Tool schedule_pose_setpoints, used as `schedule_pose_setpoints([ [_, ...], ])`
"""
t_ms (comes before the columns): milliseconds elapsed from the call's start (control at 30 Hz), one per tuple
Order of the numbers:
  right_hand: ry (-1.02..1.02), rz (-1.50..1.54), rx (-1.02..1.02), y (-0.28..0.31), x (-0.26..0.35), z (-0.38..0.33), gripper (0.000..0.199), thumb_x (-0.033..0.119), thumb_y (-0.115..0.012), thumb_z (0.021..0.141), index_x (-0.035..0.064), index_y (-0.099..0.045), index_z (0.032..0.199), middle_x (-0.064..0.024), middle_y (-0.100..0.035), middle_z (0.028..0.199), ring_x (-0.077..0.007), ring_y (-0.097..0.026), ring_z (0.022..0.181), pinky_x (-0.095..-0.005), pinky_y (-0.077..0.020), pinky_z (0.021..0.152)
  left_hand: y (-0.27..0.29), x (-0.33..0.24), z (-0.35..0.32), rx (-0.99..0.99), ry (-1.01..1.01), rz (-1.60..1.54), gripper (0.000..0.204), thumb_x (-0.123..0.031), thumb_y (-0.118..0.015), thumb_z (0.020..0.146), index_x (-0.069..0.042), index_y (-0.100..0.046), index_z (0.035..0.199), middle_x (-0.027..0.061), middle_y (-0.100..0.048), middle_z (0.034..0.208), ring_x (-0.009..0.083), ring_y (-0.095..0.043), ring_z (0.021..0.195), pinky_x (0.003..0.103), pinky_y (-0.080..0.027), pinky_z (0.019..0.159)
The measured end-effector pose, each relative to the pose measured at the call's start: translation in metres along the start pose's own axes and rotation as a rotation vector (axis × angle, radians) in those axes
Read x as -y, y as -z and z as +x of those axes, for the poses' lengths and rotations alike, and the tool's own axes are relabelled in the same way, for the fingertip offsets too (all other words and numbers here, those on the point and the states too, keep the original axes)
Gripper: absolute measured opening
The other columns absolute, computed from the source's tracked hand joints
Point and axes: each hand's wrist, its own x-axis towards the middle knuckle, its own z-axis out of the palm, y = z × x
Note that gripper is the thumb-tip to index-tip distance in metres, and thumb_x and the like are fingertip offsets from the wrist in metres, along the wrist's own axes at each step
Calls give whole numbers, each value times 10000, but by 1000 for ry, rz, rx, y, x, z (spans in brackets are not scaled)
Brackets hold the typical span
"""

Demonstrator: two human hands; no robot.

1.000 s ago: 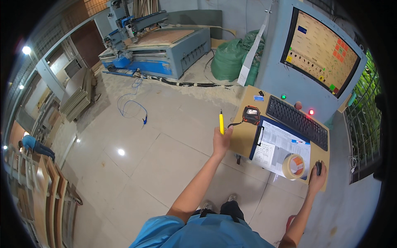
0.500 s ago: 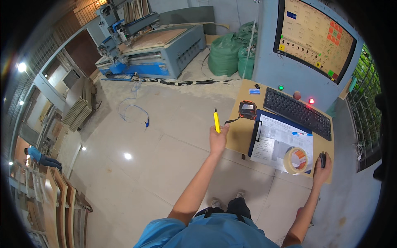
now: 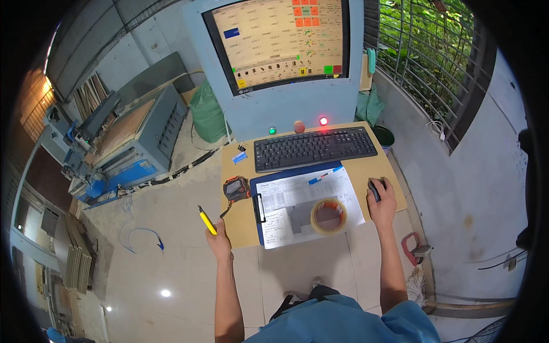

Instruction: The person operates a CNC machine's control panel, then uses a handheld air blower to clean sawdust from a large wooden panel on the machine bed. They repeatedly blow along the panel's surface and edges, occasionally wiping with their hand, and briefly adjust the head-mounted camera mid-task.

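evidently work at the screen is under way, and nothing i see marks it as finished. over on the far left stands a big blue-grey cutting machine (image 3: 134,150), with a flat board (image 3: 123,128) on its bed. on the floor in front of it lies a thin blue hose (image 3: 143,231).

nearer, my left hand (image 3: 219,240) is closed around a slim yellow tool (image 3: 207,220), its dark tip pointing up and away from me. it touches nothing but my hand. just beside my thumb runs the strap of the tape measure (image 3: 235,188); whether i hold the strap too, i cannot tell.

next along the desk (image 3: 240,213) is the blue clipboard (image 3: 259,230), its papers (image 3: 280,194) filled with printed tables. a blue-and-white marker (image 3: 325,175) lies across the top of them, out of use, and a roll of tape (image 3: 317,224) sits on the lower right part. behind are the keyboard (image 3: 315,148), untouched, and the lit screen (image 3: 280,46).

farthest right among my things, near the desk's edge, is the black mouse (image 3: 374,188). my right hand (image 3: 385,201) lies over it, fingers curved around its body in a narrow, easy hold; whether a button is pressed, i cannot tell.
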Motion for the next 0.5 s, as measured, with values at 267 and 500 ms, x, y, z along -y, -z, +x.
schedule_pose_setpoints([
  [267,-25,-16,28,3,1,4,369,147,-686,854,163,-701,1222,-208,-570,1373,-390,-577,1219,-450,-492,1008,-5,-12,-8,-26,13,25,305,-287,-691,981,-61,-496,917,-27,-484,736,72,-428,620,255,-373,544],
  [500,-52,-22,-40,-4,-7,1,374,134,-693,865,162,-690,1238,-202,-559,1388,-387,-566,1228,-450,-490,1007,-4,-12,-7,-35,-41,55,308,-265,-704,969,-78,-488,854,-33,-477,679,74,-423,567,256,-363,509],
])
